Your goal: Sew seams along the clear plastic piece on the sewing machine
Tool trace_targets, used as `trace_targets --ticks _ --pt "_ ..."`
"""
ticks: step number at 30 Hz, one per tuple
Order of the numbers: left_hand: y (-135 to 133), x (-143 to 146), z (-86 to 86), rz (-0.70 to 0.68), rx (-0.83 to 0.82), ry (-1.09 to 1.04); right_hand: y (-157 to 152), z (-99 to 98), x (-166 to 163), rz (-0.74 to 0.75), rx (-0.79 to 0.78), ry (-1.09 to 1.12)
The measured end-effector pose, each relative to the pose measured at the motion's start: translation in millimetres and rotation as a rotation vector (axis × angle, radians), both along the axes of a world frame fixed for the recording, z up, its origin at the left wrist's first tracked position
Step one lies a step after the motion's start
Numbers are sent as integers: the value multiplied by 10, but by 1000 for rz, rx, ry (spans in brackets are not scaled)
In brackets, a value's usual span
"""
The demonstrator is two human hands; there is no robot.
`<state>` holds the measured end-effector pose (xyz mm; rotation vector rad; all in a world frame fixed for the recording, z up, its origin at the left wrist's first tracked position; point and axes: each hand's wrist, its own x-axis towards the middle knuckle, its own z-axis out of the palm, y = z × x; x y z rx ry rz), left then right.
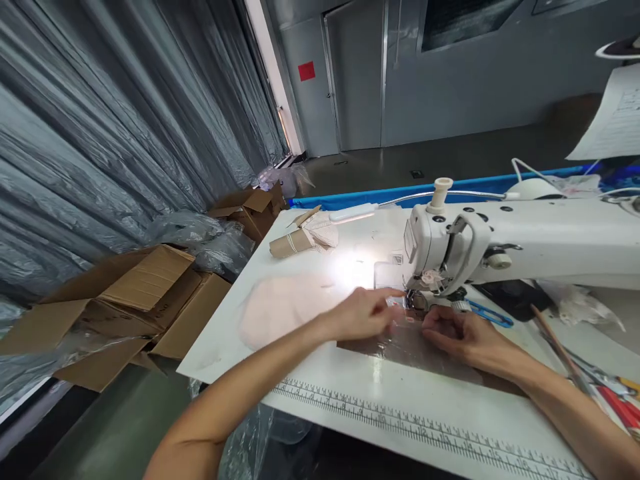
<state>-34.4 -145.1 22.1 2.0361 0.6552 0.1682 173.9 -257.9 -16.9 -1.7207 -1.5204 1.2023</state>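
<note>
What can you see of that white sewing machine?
The sewing machine is glossy white, seemingly painted metal. Its long arm comes in from the right, ending in a head topped by a cream spool pin. It stands on the white table; the left hand and right hand rest by its needle.

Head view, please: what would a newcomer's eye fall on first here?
The white sewing machine stands at right, its lamp glaring on the table. The left hand and right hand meet by its needle. Opened cardboard boxes lie on the floor, left.
</note>
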Motion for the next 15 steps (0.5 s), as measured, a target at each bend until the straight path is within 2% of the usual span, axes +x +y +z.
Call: trace_targets --ticks 1,3,5,7,9,11,13,15 --pt "-106 41 -23 -2 -108 25 -17 25 -40 13 4 29" --pt "-233 119 -61 40 -197 123 -74 105 -126 69 25 75" --pt "-287 158 -75 70 -199 177 -153 205 -198 141 28 107" --pt "-342 143 -71 9 -148 147 -238 297 -236 146 59 145" --pt "-451 94 -66 -146 -113 83 -315 352 -241 92 188 205" --pt "-601 39 -71 -358 -159 35 -383 348 -225 94 311 295" --pt "-730 -13 -76 -570 -273 -14 -451 279 -199 226 261 347" --pt "-774 -73 -59 -704 -357 -57 -517 167 -166 393 68 305"
